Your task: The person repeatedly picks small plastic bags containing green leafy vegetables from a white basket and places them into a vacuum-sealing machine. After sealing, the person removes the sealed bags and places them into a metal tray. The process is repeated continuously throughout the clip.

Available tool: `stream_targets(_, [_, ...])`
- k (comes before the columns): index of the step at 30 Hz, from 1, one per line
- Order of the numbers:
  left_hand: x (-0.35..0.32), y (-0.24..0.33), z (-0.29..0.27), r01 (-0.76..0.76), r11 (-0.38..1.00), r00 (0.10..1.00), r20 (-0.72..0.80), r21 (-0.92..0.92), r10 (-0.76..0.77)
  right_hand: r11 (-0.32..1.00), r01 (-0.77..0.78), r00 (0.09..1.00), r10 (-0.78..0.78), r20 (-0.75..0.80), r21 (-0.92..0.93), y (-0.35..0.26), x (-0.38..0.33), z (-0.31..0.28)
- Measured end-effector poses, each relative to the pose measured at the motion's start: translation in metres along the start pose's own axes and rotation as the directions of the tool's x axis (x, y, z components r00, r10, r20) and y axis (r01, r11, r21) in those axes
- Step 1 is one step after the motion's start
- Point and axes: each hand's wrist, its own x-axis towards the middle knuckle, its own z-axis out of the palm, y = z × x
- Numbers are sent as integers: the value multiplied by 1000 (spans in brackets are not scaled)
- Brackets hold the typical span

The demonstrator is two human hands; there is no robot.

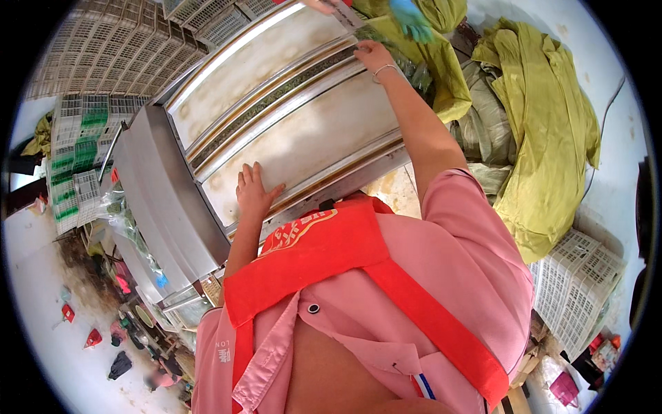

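A metal machine has two pale, stained panels [331, 124] with a narrow metal-edged channel [276, 95] between them. Chopped-looking dark green plant matter lies along this channel. My left hand [255, 193] rests on the near panel, fingers spread, holding nothing. At the channel's right end, my right hand [374, 56] reaches over the rail beside leafy greens [372, 33]; its fingers look stretched out and nothing shows in them. Across the machine, a co-worker's bare hand [320, 5] is cut off by the top edge. A blue-gloved hand [412, 19] is over a yellow-green sack [441, 76].
Stacked plastic crates [103, 52] stand at the far left. To the left is the machine's curved metal housing [162, 193]. Large yellow sacks [552, 131] pile up on the right, above another crate [578, 286]. A red apron [317, 259] hangs between me and the machine.
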Motion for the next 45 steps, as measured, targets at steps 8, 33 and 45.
stream_targets(8, [0, -3, 2, -25, 1000, 1000, -18, 1, 25, 976, 201, 914, -154, -375, 89, 23, 33, 27])
stream_targets(33, [-15, -65, -8, -239, 924, 930, -343, -300, 130, 441, 757, 650, -583, 488, -482, -31, -221, 156])
stream_targets(45, [-151, -308, -33, 491, 701, 351, -619, -518, -703, 392, 793, 592, -677, 437, -467, -29, -230, 171])
